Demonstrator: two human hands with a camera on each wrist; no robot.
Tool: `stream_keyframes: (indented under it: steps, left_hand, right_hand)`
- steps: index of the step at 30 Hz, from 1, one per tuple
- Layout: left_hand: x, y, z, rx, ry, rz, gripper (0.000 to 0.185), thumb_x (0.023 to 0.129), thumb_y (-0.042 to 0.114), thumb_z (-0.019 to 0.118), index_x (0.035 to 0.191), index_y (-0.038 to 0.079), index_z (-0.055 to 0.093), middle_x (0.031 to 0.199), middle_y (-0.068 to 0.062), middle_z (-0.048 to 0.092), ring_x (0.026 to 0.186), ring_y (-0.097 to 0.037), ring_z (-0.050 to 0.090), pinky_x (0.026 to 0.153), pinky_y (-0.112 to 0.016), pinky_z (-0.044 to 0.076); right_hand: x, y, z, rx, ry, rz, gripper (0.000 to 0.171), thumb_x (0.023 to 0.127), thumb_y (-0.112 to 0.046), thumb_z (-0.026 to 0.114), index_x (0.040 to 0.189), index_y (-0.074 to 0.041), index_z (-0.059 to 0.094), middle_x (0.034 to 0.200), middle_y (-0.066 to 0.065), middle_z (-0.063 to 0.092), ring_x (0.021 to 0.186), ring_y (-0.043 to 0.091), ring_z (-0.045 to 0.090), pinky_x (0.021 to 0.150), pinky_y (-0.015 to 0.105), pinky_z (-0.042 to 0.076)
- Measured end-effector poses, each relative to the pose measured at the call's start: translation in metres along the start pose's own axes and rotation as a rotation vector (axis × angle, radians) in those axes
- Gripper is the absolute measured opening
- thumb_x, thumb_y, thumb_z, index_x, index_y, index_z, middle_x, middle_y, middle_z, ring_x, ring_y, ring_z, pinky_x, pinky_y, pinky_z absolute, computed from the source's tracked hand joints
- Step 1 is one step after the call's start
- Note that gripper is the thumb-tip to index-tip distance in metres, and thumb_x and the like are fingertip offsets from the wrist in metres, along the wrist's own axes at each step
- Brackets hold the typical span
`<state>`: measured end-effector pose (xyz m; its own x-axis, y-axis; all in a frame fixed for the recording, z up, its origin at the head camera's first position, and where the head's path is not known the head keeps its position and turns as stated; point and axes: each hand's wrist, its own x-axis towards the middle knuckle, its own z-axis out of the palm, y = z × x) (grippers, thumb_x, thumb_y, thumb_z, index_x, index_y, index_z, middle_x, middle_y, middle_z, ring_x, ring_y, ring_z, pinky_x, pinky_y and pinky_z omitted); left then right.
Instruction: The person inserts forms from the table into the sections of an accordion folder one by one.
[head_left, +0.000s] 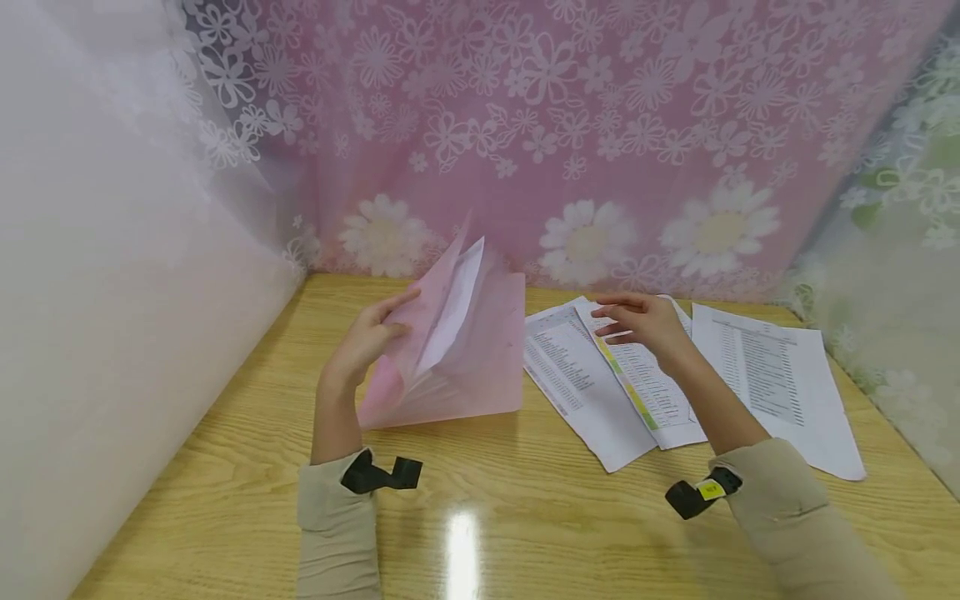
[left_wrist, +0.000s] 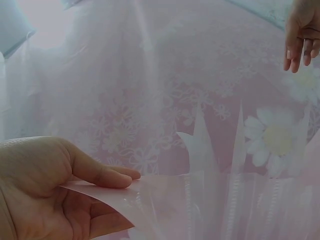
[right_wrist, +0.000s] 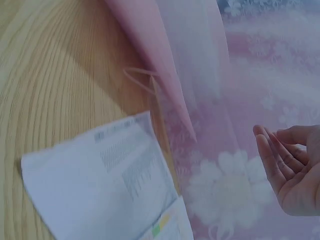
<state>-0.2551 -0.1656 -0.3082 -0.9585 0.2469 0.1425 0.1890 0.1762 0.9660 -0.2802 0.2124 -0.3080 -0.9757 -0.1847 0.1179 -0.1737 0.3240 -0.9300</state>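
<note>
left hand (head_left: pixel 369 337) pinching translucent pink folder (head_left: pixel 465 358)

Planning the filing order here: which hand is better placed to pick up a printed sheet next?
Probably the right hand: it hovers open, holding nothing, just above the white printed paper sheets, while the left hand grips the translucent pink plastic expanding folder.

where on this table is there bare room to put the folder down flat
Bare wood runs along the near edge of the table, in front of both sleeves, and in the far left corner behind the pink folder. The right half is crowded with printed sheets, under the right hand.
</note>
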Motion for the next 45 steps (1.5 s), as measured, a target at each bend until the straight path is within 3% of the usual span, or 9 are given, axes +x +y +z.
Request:
stream_keyframes:
  steps: [10, 16, 21, 25, 29, 32, 36, 43, 45]
  left_hand:
    - [0.001, -0.001, -0.002, -0.014, 0.001, -0.023, 0.054, 0.088, -0.007, 0.043, 0.14, 0.007, 0.039, 0.147, -0.009, 0.025, 0.113, -0.022, 0.03, 0.081, -0.033, 0.029]
    - [-0.001, 0.0, -0.006, -0.006, 0.021, -0.035, 0.054, 0.088, -0.006, 0.043, 0.14, 0.008, 0.039, 0.145, -0.009, 0.028, 0.101, -0.023, 0.035, 0.078, -0.032, 0.031]
    - [-0.004, 0.001, -0.01, -0.008, 0.042, -0.047, 0.054, 0.089, -0.004, 0.044, 0.141, 0.01, 0.039, 0.145, -0.007, 0.028, 0.091, -0.021, 0.037, 0.08, -0.033, 0.032]
    - [-0.006, 0.001, -0.014, -0.02, 0.06, -0.044, 0.054, 0.089, -0.004, 0.044, 0.141, 0.01, 0.038, 0.146, -0.007, 0.026, 0.097, -0.022, 0.036, 0.083, -0.033, 0.031]
    - [-0.008, 0.001, -0.017, -0.029, 0.063, -0.039, 0.054, 0.091, -0.003, 0.044, 0.142, 0.01, 0.037, 0.148, -0.007, 0.022, 0.118, -0.021, 0.031, 0.089, -0.034, 0.031]
    - [-0.008, 0.001, -0.019, -0.041, 0.066, -0.046, 0.054, 0.091, -0.003, 0.043, 0.142, 0.011, 0.036, 0.148, -0.006, 0.022, 0.121, -0.021, 0.03, 0.089, -0.034, 0.034]
    - [-0.008, 0.001, -0.02, -0.049, 0.068, -0.051, 0.054, 0.091, -0.004, 0.043, 0.142, 0.011, 0.036, 0.147, -0.007, 0.024, 0.114, -0.022, 0.037, 0.082, -0.027, 0.04]
    - [-0.007, 0.001, -0.019, -0.053, 0.062, -0.046, 0.054, 0.09, -0.005, 0.043, 0.142, 0.01, 0.036, 0.146, -0.007, 0.025, 0.106, -0.021, 0.041, 0.074, -0.023, 0.042]
    - [-0.007, 0.001, -0.019, -0.053, 0.059, -0.044, 0.054, 0.091, -0.004, 0.043, 0.142, 0.01, 0.036, 0.146, -0.007, 0.025, 0.106, -0.021, 0.041, 0.074, -0.023, 0.042]
  right_hand:
    - [-0.027, 0.025, -0.054, 0.067, 0.074, 0.051, 0.021, 0.091, -0.023, 0.059, 0.11, -0.013, 0.061, 0.094, -0.007, 0.067, 0.08, 0.015, 0.065, 0.07, 0.029, 0.051]
    - [-0.041, 0.043, -0.081, 0.095, 0.137, 0.073, 0.021, 0.09, -0.024, 0.059, 0.11, -0.015, 0.062, 0.094, -0.008, 0.067, 0.08, 0.014, 0.065, 0.068, 0.027, 0.051]
    - [-0.056, 0.059, -0.102, 0.182, 0.137, 0.072, 0.016, 0.091, -0.019, 0.057, 0.106, -0.017, 0.063, 0.094, -0.007, 0.067, 0.079, 0.014, 0.066, 0.066, 0.025, 0.051]
    - [-0.069, 0.073, -0.118, 0.245, 0.149, 0.087, 0.015, 0.092, -0.016, 0.057, 0.102, -0.02, 0.066, 0.093, -0.006, 0.068, 0.078, 0.015, 0.066, 0.066, 0.025, 0.051]
    - [-0.082, 0.087, -0.134, 0.275, 0.177, 0.094, 0.016, 0.092, -0.015, 0.057, 0.101, -0.022, 0.068, 0.091, -0.005, 0.068, 0.077, 0.014, 0.066, 0.066, 0.024, 0.051]
    - [-0.092, 0.099, -0.146, 0.318, 0.203, 0.094, 0.017, 0.092, -0.013, 0.056, 0.1, -0.021, 0.069, 0.09, -0.005, 0.068, 0.076, 0.013, 0.066, 0.065, 0.022, 0.05]
    - [-0.106, 0.113, -0.158, 0.321, 0.291, 0.113, 0.015, 0.091, -0.014, 0.058, 0.096, -0.023, 0.069, 0.086, -0.007, 0.069, 0.072, 0.011, 0.066, 0.063, 0.019, 0.05]
    - [-0.127, 0.139, -0.173, 0.342, 0.538, 0.183, 0.008, 0.084, -0.018, 0.067, 0.089, -0.023, 0.069, 0.079, -0.012, 0.067, 0.068, 0.004, 0.064, 0.059, 0.014, 0.048]
    - [-0.132, 0.146, -0.175, 0.261, 0.636, 0.243, 0.013, 0.084, -0.023, 0.067, 0.096, -0.024, 0.069, 0.081, -0.02, 0.064, 0.071, -0.004, 0.061, 0.062, 0.01, 0.045]
